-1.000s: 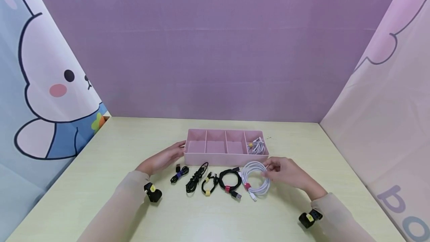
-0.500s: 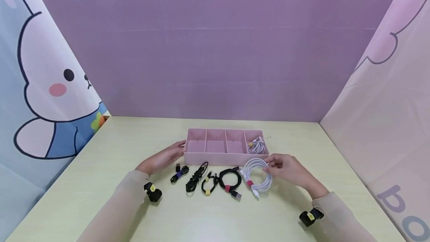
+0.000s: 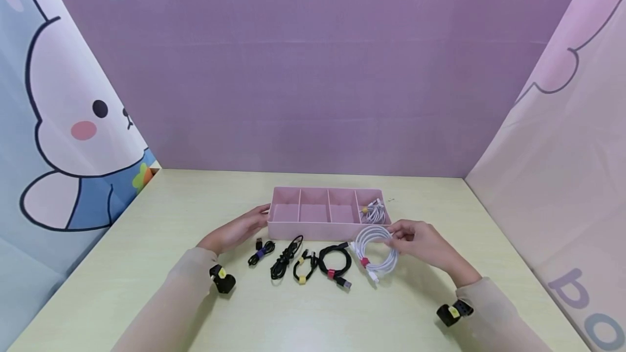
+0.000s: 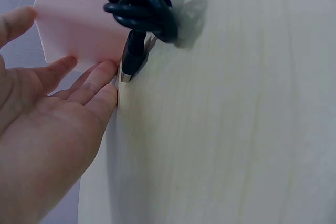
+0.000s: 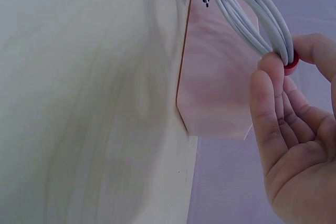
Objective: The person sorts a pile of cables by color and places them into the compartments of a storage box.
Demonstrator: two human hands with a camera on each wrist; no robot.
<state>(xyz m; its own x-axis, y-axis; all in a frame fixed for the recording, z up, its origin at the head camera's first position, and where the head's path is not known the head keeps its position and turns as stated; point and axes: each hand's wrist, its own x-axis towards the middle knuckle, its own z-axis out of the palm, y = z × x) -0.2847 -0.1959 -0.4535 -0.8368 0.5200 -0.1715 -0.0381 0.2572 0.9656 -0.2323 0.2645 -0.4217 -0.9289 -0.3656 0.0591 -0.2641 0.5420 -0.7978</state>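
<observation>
The right hand (image 3: 424, 243) has its grip closed in a pinch: thumb and fingertip meet on the rim of a white, ring-shaped coil of rubbery-looking cable (image 3: 374, 231), beside a red band (image 5: 292, 65). Holding only this near edge probably leaves the rest of the ring free to be turned or tilted.

The coil lies to the left of the pinch, in front of the right end of a long pink plastic box with four compartments (image 3: 315, 231). It is raised at the grip; whether its far edge touches the pale wood-grain worktop (image 3: 303, 319), I cannot tell. Being nearly round, it has no strong long axis. Another red band (image 3: 364, 261) sits across the ring from the grip, and below that a white plug (image 3: 374, 277) points toward the person, slightly rightward.

The left hand (image 3: 235, 232) holds nothing in its grip: its fingers are extended, their tips touching the box's left end wall, seemingly to steady it. The box's long axis runs from this hand toward the right one. Beyond the right grip, slightly left, a white cable bundle with a yellow tie (image 3: 375, 213) fills the rightmost compartment. Farther left of that grip, four black tied cables (image 3: 282, 266) form a row before the box, probably spaced for easy picking.
</observation>
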